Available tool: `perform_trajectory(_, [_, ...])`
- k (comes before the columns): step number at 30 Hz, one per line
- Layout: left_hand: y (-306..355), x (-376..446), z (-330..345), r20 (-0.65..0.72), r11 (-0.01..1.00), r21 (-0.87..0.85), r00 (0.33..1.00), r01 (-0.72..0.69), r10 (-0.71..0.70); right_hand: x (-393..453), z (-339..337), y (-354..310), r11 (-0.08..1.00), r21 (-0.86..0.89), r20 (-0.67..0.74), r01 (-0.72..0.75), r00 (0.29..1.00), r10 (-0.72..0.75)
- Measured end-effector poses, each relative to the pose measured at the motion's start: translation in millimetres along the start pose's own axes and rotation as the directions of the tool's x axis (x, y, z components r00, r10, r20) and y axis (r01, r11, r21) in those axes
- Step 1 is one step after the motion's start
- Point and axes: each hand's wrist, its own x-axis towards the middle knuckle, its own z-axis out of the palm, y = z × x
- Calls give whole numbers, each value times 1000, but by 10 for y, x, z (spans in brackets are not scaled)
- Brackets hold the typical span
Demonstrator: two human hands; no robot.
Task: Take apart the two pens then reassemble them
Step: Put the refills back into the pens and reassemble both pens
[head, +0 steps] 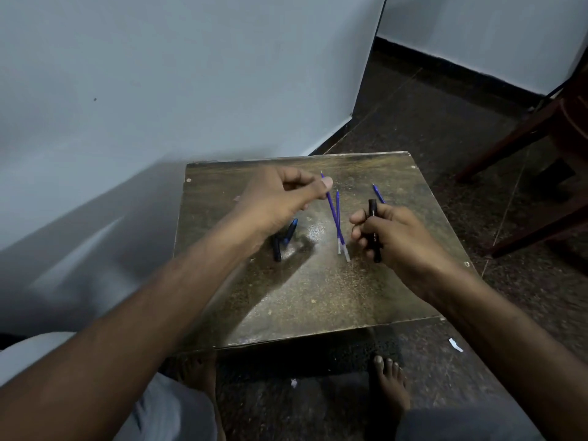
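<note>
My left hand (280,198) pinches a thin blue refill (334,218) near its tip, and the refill slants down toward the small worn table (318,297). A second blue refill (338,205) lies on the table just beside it. My right hand (401,240) grips a black pen barrel (373,214), held nearly upright. The blue end of a third thin piece (378,194) shows behind my right fingers. A black cap (277,249) and a blue cap (292,229) lie together under my left wrist.
A pale wall runs along the left and behind the table. Dark wooden chair legs (525,132) stand on the floor at the right. My bare feet (389,380) rest below the table's front edge, with paper scraps (455,345) nearby.
</note>
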Motion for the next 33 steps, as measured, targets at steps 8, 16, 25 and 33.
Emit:
perform_trajectory(8, [-32, -86, 248, -29, 998, 36, 999, -43, 44, -60, -50, 22, 907, -353, 34, 229, 972, -232])
perform_trajectory(16, [-9, -100, 186, -46, 913, 384, 984, -142, 172, 199, -707, -176, 600, -797, -216, 62, 900, -380])
perform_trajectory(25, [-29, -135, 225, 56, 739, 623, 957, -256, 285, 486, -879, -42, 591, -806, -247, -19, 919, -308])
perform_trajectory(33, [-25, -120, 159, 45, 736, 627, 955, -255, 293, 465, -840, -44, 570, -821, -220, 3, 921, -322])
